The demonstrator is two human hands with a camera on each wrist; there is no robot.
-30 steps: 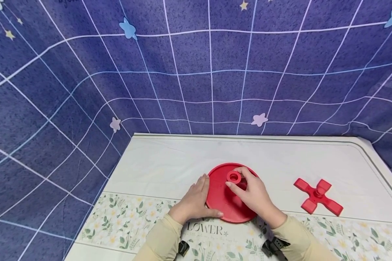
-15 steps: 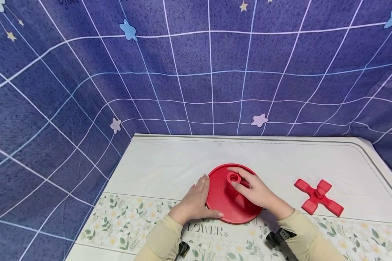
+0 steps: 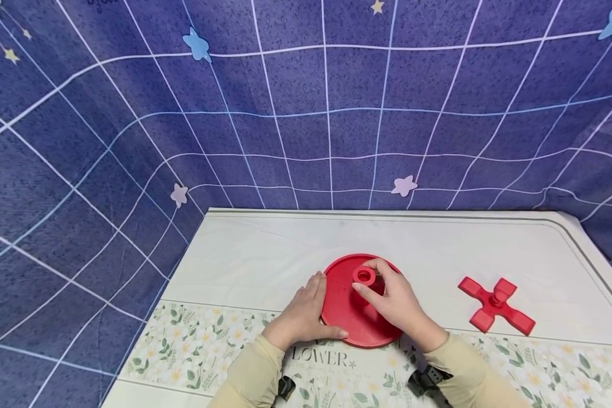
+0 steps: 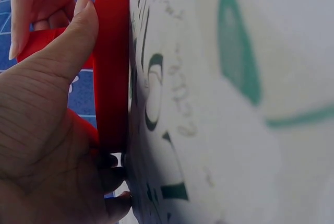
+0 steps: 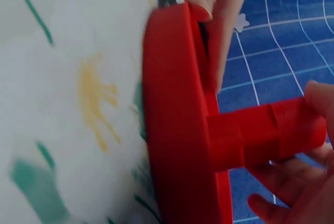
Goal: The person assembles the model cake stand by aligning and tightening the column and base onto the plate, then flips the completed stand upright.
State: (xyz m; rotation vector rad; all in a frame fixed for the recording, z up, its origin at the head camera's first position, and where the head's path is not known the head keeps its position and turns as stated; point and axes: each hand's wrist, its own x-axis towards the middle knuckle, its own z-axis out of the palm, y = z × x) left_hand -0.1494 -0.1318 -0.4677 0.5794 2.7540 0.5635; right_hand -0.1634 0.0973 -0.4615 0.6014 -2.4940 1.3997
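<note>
A round red plastic disc with a raised rim [image 3: 341, 314] lies on the table in front of me. From its middle rises a hollow red tube [image 5: 258, 134], whose open ring-shaped end faces up in the head view. My left hand [image 3: 303, 314] holds the disc at its near left edge, thumb over the rim and fingers along the side. Around the tube's top, my right hand [image 3: 400, 300] curls its thumb and fingers. In the right wrist view a seam line crosses the tube partway along.
To the right lies a red four-armed cross piece [image 3: 498, 306] with a knob at its centre. A white cloth with a flowered band [image 3: 199, 340] covers the table. Behind and to the left hangs a dark blue curtain [image 3: 306, 136] with grid lines and stars.
Half a second ago my right hand had swung outward with its fingers shifted round the tube; now it has turned back to its earlier position. The left hand and disc stay in place.
</note>
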